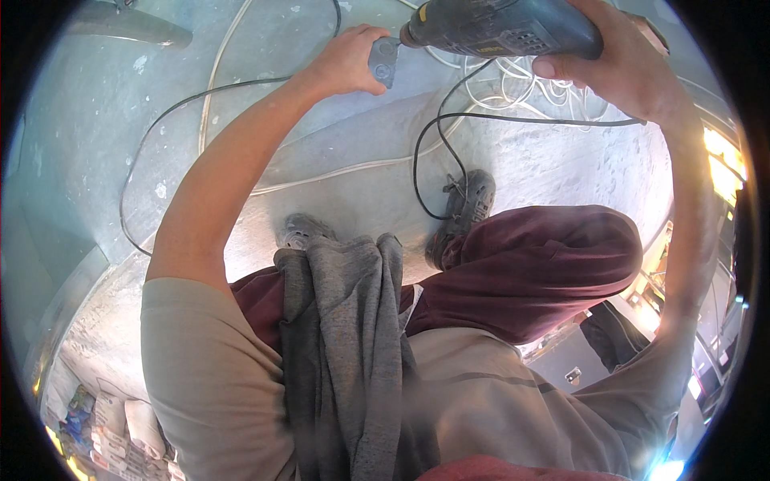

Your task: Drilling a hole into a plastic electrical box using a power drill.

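A dark power drill [501, 28] with a yellow mark near its front lies sideways at the top of the view. My right hand [630, 72] is wrapped round its rear end. My left hand [346, 60] grips a small grey piece with round marks [383, 62] between thumb and fingers. The drill's front end points left at the upper edge of that piece. Whether the tip touches it or goes into it, I cannot tell. A black cord [553, 120] runs from near my right wrist and loops down toward my right shoe [477, 196].
Coiled white cable [521, 84] lies on the pale floor beneath the drill. More white cable [345, 172] and a thin black cord [140, 152] stretch across it. A grey pipe [136, 26] is at the upper left. Grey cloth [345, 321] hangs over my front. Packages [120, 425] lie lower left.
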The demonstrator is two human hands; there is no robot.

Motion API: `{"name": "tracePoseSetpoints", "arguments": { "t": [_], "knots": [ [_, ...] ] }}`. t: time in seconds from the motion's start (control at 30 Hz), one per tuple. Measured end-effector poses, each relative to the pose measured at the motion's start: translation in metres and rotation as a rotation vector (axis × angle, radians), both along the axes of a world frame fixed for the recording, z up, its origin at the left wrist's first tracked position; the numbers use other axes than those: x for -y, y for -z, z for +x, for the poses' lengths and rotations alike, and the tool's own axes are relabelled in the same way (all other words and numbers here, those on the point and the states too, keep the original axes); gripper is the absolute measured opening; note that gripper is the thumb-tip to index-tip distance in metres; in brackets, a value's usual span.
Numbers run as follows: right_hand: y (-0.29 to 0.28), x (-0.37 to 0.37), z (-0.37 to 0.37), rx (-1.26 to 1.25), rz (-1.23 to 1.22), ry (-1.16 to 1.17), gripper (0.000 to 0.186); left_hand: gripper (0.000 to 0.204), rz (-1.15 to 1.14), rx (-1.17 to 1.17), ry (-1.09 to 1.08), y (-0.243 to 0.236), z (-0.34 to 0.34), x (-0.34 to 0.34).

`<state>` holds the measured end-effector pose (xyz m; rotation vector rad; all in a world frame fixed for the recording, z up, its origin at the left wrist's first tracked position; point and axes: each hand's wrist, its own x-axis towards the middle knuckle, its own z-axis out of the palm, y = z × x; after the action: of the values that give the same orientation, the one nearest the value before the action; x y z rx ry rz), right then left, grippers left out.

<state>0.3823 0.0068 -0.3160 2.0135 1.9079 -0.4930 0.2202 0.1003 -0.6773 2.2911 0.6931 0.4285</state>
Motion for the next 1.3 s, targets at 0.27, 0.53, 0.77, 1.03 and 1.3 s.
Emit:
{"name": "tracePoseSetpoints", "arguments": {
  "t": [0.27, 0.53, 0.77, 1.03, 1.3],
  "knots": [
    [0.005, -0.003, 0.014, -0.035, 0.015, -0.037, 0.065, 0.090, 0.004, 0.015, 0.002, 0.000, -0.001, -0.001],
    [0.005, -0.001, 0.009, 0.028, 0.037, 0.000, 0.065, 0.090, -0.019, 0.005, 0.002, -0.001, 0.000, -0.004],
    [0.033, 0.005, 0.068, -0.063, 0.127, -0.012, 0.090, 0.093, -0.042, -0.009, 0.002, -0.005, -0.001, -0.001],
    [0.026, -0.006, 0.054, -0.168, -0.041, 0.087, 0.091, 0.090, -0.063, 0.000, -0.007, -0.008, -0.003, 0.000],
    [0.028, 0.003, 0.053, -0.218, 0.162, -0.135, 0.055, 0.087, -0.078, 0.007, -0.007, -0.008, -0.002, 0.000]
  ]
}}
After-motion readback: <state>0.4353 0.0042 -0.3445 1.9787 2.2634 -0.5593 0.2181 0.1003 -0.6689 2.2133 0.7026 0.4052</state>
